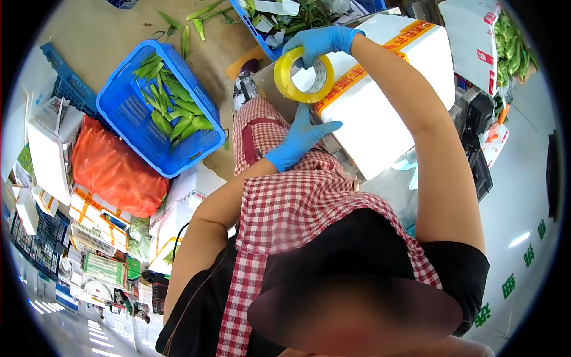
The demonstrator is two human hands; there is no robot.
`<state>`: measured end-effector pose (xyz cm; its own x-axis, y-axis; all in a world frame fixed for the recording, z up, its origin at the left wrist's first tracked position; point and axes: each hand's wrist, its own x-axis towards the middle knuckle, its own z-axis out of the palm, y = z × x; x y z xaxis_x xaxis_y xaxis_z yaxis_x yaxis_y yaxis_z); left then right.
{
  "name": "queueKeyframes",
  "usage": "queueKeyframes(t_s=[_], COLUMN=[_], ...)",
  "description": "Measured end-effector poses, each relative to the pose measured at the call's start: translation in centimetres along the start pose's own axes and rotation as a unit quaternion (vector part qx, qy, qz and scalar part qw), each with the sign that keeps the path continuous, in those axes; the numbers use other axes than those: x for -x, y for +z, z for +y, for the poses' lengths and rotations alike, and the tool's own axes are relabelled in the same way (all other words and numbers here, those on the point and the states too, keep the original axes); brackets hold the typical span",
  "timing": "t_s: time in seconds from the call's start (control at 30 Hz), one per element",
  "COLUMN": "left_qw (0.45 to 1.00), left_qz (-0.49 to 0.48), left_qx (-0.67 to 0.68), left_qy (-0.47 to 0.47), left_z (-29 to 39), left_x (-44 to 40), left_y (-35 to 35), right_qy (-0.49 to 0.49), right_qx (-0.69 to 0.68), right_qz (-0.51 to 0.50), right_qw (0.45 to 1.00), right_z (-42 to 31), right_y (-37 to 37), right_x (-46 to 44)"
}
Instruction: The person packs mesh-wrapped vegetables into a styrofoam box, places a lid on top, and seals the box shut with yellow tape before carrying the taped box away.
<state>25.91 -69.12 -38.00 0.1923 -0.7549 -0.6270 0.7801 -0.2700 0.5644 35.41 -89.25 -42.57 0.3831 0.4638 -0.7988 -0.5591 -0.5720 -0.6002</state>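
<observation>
A white foam box [380, 107] bears bands of orange printed tape along its top. My right hand [321, 44], in a blue glove, grips a large roll of yellow tape [284, 77] at its upper rim, fingers through the ring. The roll stands at the box's left edge. Just below the roll is my left hand [300, 138], also gloved in blue, with thumb and fingers spread and nothing visible in it. Its fingertips are close to the roll's lower rim, near the box's lower left side.
A blue basket [113, 98] holding green leaves stands on the floor at the left. Beside it lies a red mesh sack [113, 169]. Another blue crate [253, 27] with greens is at the top. White boxes and leafy vegetables [511, 50] are at the upper right.
</observation>
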Motion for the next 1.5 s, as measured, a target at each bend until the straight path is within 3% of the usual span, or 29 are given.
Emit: queueKeyframes(t_s=[0.13, 0.23, 0.33, 0.37, 0.43, 0.47, 0.57, 0.63, 0.7, 0.77, 0.9, 0.93, 0.97, 1.03, 1.13, 1.4, 1.5], left_qw=[0.999, 0.987, 0.976, 0.977, 0.979, 0.945, 0.974, 0.957, 0.948, 0.962, 0.957, 0.952, 0.946, 0.944, 0.946, 0.946, 0.944], left_qz=[0.026, 0.116, 0.122, 0.132, 0.152, 0.204, 0.110, 0.103, 0.092, 0.071, 0.044, 0.041, 0.041, 0.036, 0.024, 0.016, 0.016], left_qx=[-0.024, -0.104, -0.179, -0.163, -0.134, -0.253, -0.197, -0.263, -0.286, -0.252, -0.277, -0.292, -0.306, -0.315, -0.311, -0.323, -0.329], left_qy=[0.010, 0.049, -0.035, -0.029, -0.017, 0.039, 0.022, 0.064, 0.101, 0.080, 0.079, 0.087, 0.095, 0.096, 0.085, 0.038, 0.033], left_z=[1.2, -2.1, -3.0, -3.0, -2.6, -2.0, -1.5, -1.4, -1.8, -1.2, 0.0, 0.1, 0.3, 0.6, 0.7, 1.0, 1.4], left_x=[-0.3, -1.5, -1.2, -1.2, -1.2, -0.8, -0.5, -0.6, -0.6, -0.3, -0.7, -0.6, -0.6, -0.7, -0.9, -1.0, -0.9], left_y=[1.7, 2.8, 2.7, 3.0, 3.3, 3.6, 2.8, 2.5, 2.6, 1.7, 1.6, 1.7, 1.5, 1.4, 1.4, 1.6, 1.7], right_qy=[-0.022, -0.032, -0.041, -0.054, -0.095, -0.093, -0.070, -0.046, -0.093, -0.130, -0.067, 0.032, 0.001, -0.041, -0.008, 0.156, 0.091], right_qx=[0.020, 0.039, 0.051, 0.124, -0.014, 0.043, 0.165, 0.188, 0.233, 0.313, 0.319, 0.364, 0.385, 0.374, 0.344, 0.222, 0.250], right_qz=[-0.042, -0.057, -0.033, -0.008, -0.060, -0.046, -0.027, -0.030, -0.006, 0.047, 0.147, 0.171, 0.200, 0.241, 0.252, 0.221, 0.213], right_qw=[0.999, 0.997, 0.997, 0.991, 0.994, 0.994, 0.983, 0.981, 0.968, 0.940, 0.934, 0.915, 0.901, 0.895, 0.904, 0.937, 0.940], right_z=[0.1, 1.1, 1.0, 1.9, 3.8, 4.3, 4.0, 3.9, 5.3, 5.0, 5.2, 4.5, 6.0, 8.3, 9.8, 15.3, 19.1], right_y=[-0.6, -1.6, -4.4, -5.2, -7.7, -8.6, -10.4, -12.0, -13.4, -15.2, -18.4, -18.7, -19.9, -22.3, -24.8, -25.7, -25.0], right_x=[-0.5, -1.3, 0.3, 0.5, 0.4, 0.7, 2.0, 3.3, 4.5, 5.9, 10.6, 12.0, 13.0, 15.1, 18.6, 22.8, 24.1])
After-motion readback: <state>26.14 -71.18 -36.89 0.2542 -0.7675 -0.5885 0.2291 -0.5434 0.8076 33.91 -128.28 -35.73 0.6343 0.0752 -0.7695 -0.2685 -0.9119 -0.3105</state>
